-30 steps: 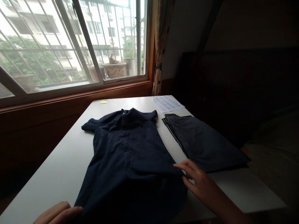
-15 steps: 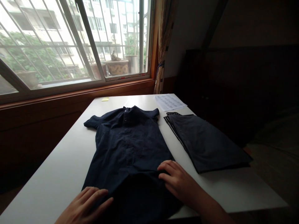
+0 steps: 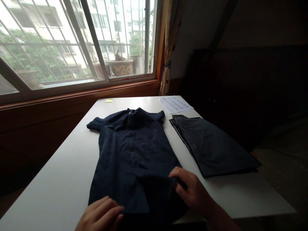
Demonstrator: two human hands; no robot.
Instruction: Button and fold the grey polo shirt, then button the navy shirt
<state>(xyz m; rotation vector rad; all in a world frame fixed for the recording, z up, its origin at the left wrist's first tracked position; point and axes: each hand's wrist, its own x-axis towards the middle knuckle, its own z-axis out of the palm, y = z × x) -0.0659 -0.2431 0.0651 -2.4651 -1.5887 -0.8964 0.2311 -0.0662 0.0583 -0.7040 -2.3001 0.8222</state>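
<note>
A dark navy short-sleeved button-up shirt (image 3: 130, 150) lies front side up, its collar toward the window and its hem toward me. My right hand (image 3: 189, 187) is closed on the shirt's lower right front edge and holds it slightly raised, with a fold of cloth between thumb and fingers. At the lower left hem, my left hand (image 3: 102, 213) has its fingers curled together on the cloth. The lower part of the shirt between my hands is in deep shadow, so its inner layer is hard to make out.
On the white table (image 3: 60, 170), folded dark shorts or trousers (image 3: 214, 147) with a striped waistband lie to the right. Printed sheets (image 3: 176, 104) and a yellow sticky note (image 3: 108, 100) are at the far end. A barred window (image 3: 72, 41) and a tied curtain (image 3: 166, 64) stand behind.
My right hand has gone from resting on the shirt to gripping and lifting its front edge. My left hand has shifted right and its fingers have closed at the hem.
</note>
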